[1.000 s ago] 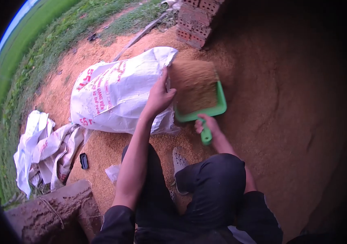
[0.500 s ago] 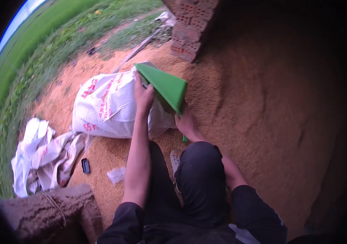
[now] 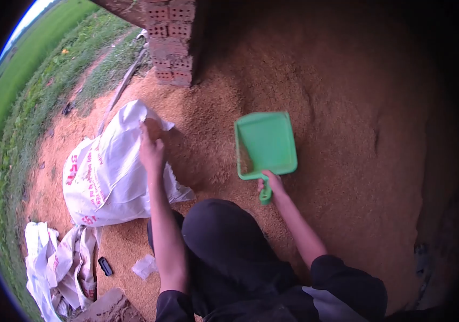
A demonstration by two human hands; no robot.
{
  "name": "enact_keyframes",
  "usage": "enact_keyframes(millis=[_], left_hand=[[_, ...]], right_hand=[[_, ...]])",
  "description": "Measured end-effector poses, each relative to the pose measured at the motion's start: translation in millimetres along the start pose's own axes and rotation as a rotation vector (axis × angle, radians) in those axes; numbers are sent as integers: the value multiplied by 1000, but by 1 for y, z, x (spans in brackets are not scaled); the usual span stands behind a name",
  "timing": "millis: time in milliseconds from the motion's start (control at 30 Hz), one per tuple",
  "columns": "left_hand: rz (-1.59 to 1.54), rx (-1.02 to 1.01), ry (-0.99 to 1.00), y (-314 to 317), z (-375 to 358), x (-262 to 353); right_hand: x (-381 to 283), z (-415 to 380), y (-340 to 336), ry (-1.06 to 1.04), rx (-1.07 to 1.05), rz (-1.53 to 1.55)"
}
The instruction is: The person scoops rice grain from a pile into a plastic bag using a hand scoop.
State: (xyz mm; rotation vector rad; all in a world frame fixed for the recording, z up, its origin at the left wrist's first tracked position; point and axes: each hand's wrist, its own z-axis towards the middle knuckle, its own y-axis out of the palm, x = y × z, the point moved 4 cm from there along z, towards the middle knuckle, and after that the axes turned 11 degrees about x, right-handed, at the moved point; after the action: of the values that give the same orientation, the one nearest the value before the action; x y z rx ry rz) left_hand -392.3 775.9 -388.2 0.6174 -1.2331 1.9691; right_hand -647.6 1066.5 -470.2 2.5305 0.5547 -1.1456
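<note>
My right hand is wrapped round the short handle of a green plastic dustpan. The pan's inside faces up, and a little brown loose material lies along its left side. On the left, my left hand grips the rim of a white woven sack with red print. The sack bulges and leans on its side, its mouth turned right towards the heap. Brown husk-like material spreads beneath the dustpan and far to the right.
Crumpled white sacks lie at the lower left, near a small black object and a scrap of clear plastic. A brick pillar stands at the top. Green grass runs along the left.
The dustpan has moved right, away from the sack's mouth, and turned from tipped over to facing up. My left hand has gone from the dustpan to the sack's rim. The view has shifted right.
</note>
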Motion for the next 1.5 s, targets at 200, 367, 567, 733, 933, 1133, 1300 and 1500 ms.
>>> enact_keyframes(millis=[200,367,567,733,933,1133,1300,1500], left_hand=[[-70,-83,-86,13,8,-25],[-151,-48,-43,9,3,-15],[-59,-103,-62,-20,9,22],[-64,-117,-127,-30,8,45],[-10,-115,-118,-23,6,51],[93,-258,-3,-26,15,65],[237,-370,44,-49,15,76],[335,-476,69,-55,22,89]], right_hand=[[33,43,-116,631,183,771],[-3,98,-100,674,100,853],[-15,184,-84,377,-40,481],[-154,281,-69,497,-197,512],[-226,359,-41,469,-265,488],[-265,407,-7,435,-371,537],[-265,437,46,354,-338,608],[-227,397,23,244,-511,579]])
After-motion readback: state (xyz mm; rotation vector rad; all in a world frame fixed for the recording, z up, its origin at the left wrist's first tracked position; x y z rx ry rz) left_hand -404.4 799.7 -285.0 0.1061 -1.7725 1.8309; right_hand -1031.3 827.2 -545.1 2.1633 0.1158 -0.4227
